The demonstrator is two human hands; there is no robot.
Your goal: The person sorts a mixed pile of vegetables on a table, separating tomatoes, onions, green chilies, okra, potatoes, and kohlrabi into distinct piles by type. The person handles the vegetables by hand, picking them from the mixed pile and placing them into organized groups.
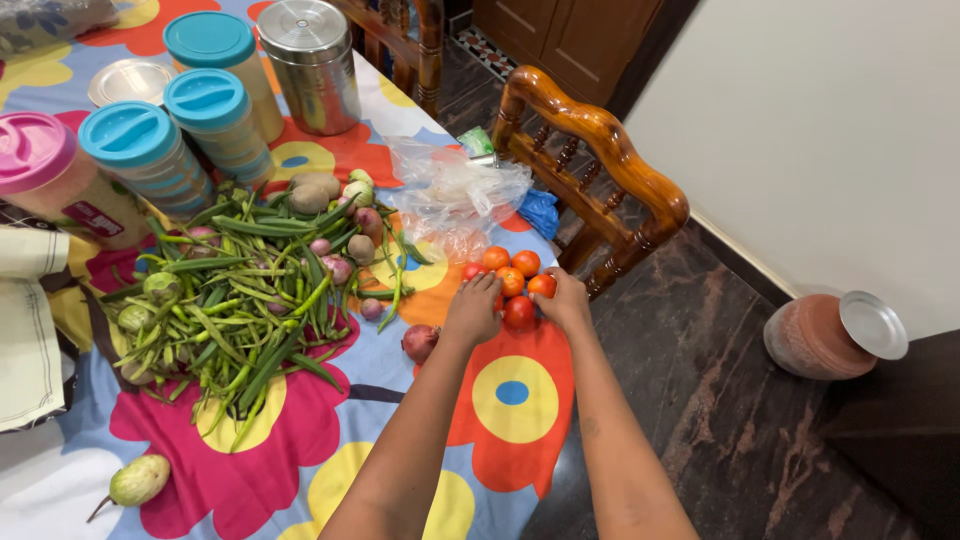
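Red and orange tomatoes [512, 280] sit clustered at the table's edge beside the wooden chair [590, 160], left hand [472, 310] and right hand [563, 302] cupped around them, seemingly gathering; next needs a closing scoop.

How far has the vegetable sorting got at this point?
Done, by the look of it: the tomatoes sit in their own cluster at the table edge. In hand: the left hand and right hand cup that cluster from either side. Left: the pile of green beans is mixed with small onions, and a red onion lies alone.
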